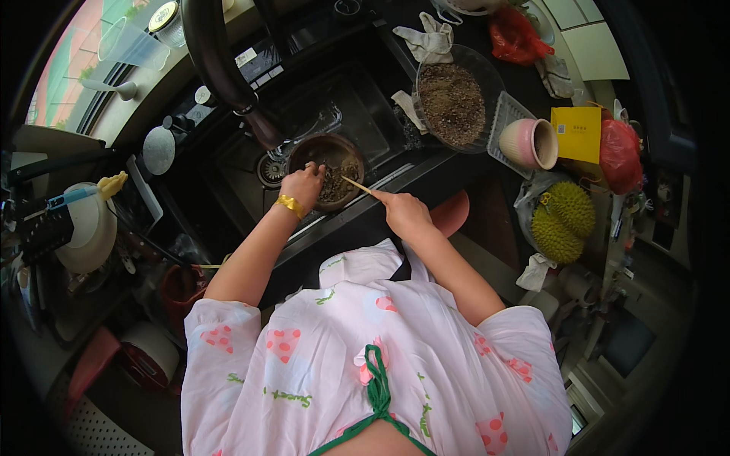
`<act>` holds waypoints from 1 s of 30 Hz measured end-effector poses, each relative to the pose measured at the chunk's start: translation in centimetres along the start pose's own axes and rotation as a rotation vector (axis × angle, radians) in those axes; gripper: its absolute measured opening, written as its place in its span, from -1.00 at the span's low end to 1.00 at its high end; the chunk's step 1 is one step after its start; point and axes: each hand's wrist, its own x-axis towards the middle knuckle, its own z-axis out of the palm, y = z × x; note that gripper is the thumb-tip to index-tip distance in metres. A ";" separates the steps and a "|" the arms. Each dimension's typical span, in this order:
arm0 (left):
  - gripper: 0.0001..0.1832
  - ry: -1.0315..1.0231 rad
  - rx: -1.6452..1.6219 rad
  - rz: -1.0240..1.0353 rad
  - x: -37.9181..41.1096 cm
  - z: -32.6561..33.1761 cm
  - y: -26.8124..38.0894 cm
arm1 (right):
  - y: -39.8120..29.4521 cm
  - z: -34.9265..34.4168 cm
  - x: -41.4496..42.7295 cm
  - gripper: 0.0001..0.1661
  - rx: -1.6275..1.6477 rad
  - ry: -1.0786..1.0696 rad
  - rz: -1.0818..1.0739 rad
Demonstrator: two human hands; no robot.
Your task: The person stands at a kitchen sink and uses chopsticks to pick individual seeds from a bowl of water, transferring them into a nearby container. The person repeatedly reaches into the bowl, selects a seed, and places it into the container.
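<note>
A round brown pot sits in the dark sink, beside the drain strainer. Coarse brown potting mix partly fills it. My left hand, with a gold bracelet at the wrist, reaches over the pot's left side. Its fingers are bent down inside at the mix; whether they pinch anything is hidden. Held in my right hand is a thin wooden stick, possibly a chopstick. Its tip points into the pot's right part, by the mix.
Above the sink's left side arches a dark faucet. To the right stand a clear basin of potting mix, a pink-and-cream pot on a plastic tray, a yellow packet and a durian. Utensils crowd the left.
</note>
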 end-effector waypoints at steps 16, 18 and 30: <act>-0.64 -0.014 0.018 -0.024 -1.3 -0.1 -1.8 | -0.4 0.0 -0.1 -0.56 0.003 0.009 -0.011; -0.62 0.012 0.014 -0.016 -1.0 -0.2 -1.1 | -0.4 0.1 0.0 -0.56 -0.009 0.014 -0.012; -0.57 -0.034 0.058 0.004 1.8 1.4 -0.1 | 0.2 -0.1 -0.2 -0.58 0.005 0.008 0.015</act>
